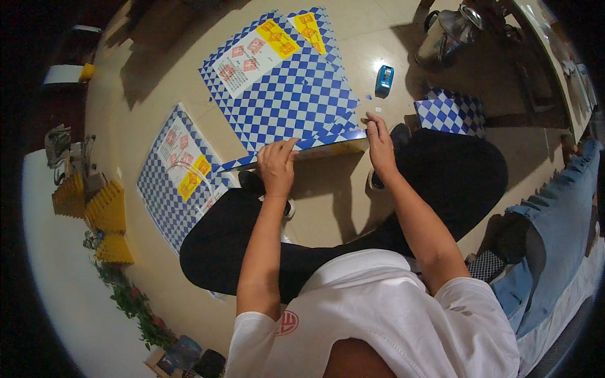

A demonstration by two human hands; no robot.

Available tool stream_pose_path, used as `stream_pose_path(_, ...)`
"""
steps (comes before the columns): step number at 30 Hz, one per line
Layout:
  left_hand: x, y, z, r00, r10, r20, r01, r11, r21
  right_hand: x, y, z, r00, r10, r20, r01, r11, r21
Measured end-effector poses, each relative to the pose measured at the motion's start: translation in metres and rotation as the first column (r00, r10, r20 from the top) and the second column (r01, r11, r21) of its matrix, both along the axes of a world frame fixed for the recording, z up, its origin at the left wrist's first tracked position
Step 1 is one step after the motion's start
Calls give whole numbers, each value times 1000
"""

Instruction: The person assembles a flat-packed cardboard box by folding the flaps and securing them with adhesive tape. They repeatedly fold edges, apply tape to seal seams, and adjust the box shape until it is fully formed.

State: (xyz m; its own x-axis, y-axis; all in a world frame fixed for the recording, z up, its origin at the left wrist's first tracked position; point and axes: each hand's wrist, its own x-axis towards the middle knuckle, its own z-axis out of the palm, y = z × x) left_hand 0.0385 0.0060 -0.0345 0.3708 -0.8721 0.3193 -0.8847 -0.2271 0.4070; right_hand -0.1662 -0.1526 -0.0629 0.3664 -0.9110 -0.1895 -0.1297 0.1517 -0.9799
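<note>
A pile of blue-and-white checkered cardboard sheets [277, 101] lies on the floor in front of me, with a white-and-yellow printed label on top. At its near side, a long narrow checkered edge [324, 140] is raised, and a paler underside shows beneath it. My left hand [277, 165] is closed over this edge left of its middle, fingers on top. Around its right end, my right hand [382, 150] has thumb and fingers at the corner. Part of that grip is hidden. A blue tape dispenser [384, 80] sits beyond my right hand.
More checkered sheets bound with white strapping [179, 176] lie at the left. A smaller checkered piece [450, 113] is beside my right knee. A metal kettle [447, 38] stands at the far right, near a wooden table [554, 69]. Blue cloth [554, 233] drapes at the right.
</note>
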Motion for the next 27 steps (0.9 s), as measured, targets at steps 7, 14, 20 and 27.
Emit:
stream_pose_path(7, -5, -9, 13, 986, 150, 67, -142, 983, -114, 28, -33, 17, 987, 73, 146, -58, 992, -109)
stream_pose_path(14, 7, -15, 0, 989, 146, 2, -146, 988, -43, 45, -54, -6, 983, 185, -15, -185, 966, -179)
stream_pose_path(20, 21, -26, 10, 1000, -26, -9, 26, 1000, -5, 51, -60, -11, 984, 180, -10, -178, 962, -208)
stream_pose_path(27, 25, -28, 8, 993, 25, -115, -26, 1000, -15, 39, -80, -61, 966, -78, 246, 66, 996, 56)
